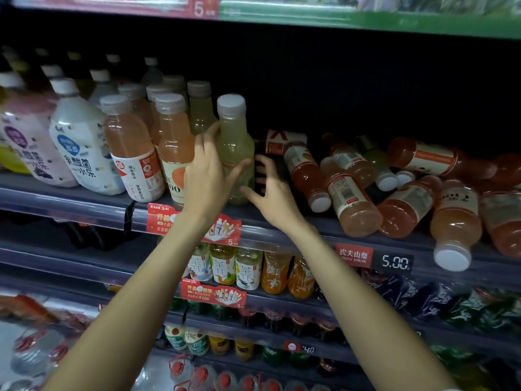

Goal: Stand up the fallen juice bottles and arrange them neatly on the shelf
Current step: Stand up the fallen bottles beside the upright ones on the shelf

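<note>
Upright bottles [132, 145] stand in rows at the left of the shelf [324, 230], which crosses mid-frame. Just right of them, at frame centre, one bottle [235, 142] stands upright, with the left hand [207, 179] on its left side and the right hand [270, 193] at its lower right. Fallen bottles [352, 190] lie piled across the right of the shelf, some behind others. A price tag [393, 262] sits on the shelf edge at right. Lower shelves [282, 300] with more bottles fill the frame's bottom.

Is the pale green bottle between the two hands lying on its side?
No. The pale green bottle stands upright on the shelf, cap on top, with the left hand against it.
</note>
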Tool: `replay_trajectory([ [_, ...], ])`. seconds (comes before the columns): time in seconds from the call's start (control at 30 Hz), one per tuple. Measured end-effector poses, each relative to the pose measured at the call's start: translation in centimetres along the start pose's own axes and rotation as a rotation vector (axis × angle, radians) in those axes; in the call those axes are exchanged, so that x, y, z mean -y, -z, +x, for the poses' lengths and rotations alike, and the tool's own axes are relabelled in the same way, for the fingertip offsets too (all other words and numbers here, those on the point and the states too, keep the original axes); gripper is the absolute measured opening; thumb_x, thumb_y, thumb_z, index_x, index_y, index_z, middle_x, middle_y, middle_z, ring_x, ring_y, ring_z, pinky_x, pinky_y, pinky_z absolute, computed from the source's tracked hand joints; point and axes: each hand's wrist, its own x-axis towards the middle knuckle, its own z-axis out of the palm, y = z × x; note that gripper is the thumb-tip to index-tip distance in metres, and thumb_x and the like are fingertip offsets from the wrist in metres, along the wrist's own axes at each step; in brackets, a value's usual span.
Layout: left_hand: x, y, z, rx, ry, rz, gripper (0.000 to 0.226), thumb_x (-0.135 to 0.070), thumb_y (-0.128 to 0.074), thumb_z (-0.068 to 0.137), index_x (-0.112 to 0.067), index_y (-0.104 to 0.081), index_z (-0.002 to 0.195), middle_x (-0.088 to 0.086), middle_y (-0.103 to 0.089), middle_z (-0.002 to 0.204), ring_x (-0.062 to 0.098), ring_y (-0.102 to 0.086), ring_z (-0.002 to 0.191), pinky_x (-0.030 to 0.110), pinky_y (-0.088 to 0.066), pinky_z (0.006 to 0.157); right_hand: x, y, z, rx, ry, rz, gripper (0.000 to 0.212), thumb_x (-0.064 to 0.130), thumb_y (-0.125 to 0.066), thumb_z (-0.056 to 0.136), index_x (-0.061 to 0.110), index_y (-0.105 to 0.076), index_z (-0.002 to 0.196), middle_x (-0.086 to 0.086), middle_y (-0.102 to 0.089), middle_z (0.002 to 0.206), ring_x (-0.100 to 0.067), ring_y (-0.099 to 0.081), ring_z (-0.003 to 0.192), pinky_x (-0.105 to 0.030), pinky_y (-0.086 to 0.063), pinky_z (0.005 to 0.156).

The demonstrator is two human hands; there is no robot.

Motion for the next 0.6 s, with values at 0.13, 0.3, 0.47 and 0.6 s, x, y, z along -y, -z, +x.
replay_trajectory([
  [0.13, 0.7, -0.3, -0.9, -0.011, -0.062, -0.019, 0.059, -0.013, -0.064, 0.087, -0.001, -0.039, 0.140, 0.019, -0.045, 0.136, 0.032, -0.057, 0.109, 0.030, -0.046, 0.078, -0.1, -1.4, 1.4, -0.063, -0.017, 0.048, 0.065, 0.019, -0.065, 0.087, 0.020, -0.031, 0.143, -0.009, -0.054, 0.133, -0.026, -0.057, 0.115, -0.046, -0.050, 0.092],
  [0.3, 2.0, -0.1, -2.3, 0.012, -0.121, 0.047, 0.052, -0.005, -0.055, 0.092, -0.001, -0.040, 0.141, 0.017, -0.038, 0.148, 0.029, -0.044, 0.131, 0.020, -0.031, 0.099, 0.1, -2.5, 2.3, -0.063, 0.003, -0.003, 0.065, 0.023, -0.064, 0.088, 0.019, -0.030, 0.143, -0.009, -0.054, 0.131, -0.027, -0.056, 0.113, -0.048, -0.050, 0.089],
  [0.47, 2.0, 0.7, -2.9, 0.008, -0.111, 0.082, 0.041, -0.018, -0.051, 0.095, -0.008, -0.050, 0.134, 0.006, -0.050, 0.140, 0.019, -0.052, 0.122, 0.018, -0.039, 0.080, 0.7, -3.6, 3.0, -0.108, -0.028, -0.071, 0.064, 0.024, -0.063, 0.088, 0.022, -0.031, 0.144, -0.013, -0.048, 0.128, -0.032, -0.054, 0.111, -0.051, -0.047, 0.089],
  [0.6, 1.9, 0.6, -3.1, 0.007, -0.018, -0.090, 0.041, -0.029, -0.043, 0.101, -0.008, -0.048, 0.135, 0.006, -0.043, 0.144, 0.015, -0.042, 0.128, 0.011, -0.031, 0.091, 0.7, -3.8, 3.3, -0.061, -0.035, 0.003, 0.066, 0.015, -0.064, 0.087, 0.021, -0.033, 0.145, -0.013, -0.049, 0.127, -0.028, -0.055, 0.111, -0.048, -0.049, 0.092],
])
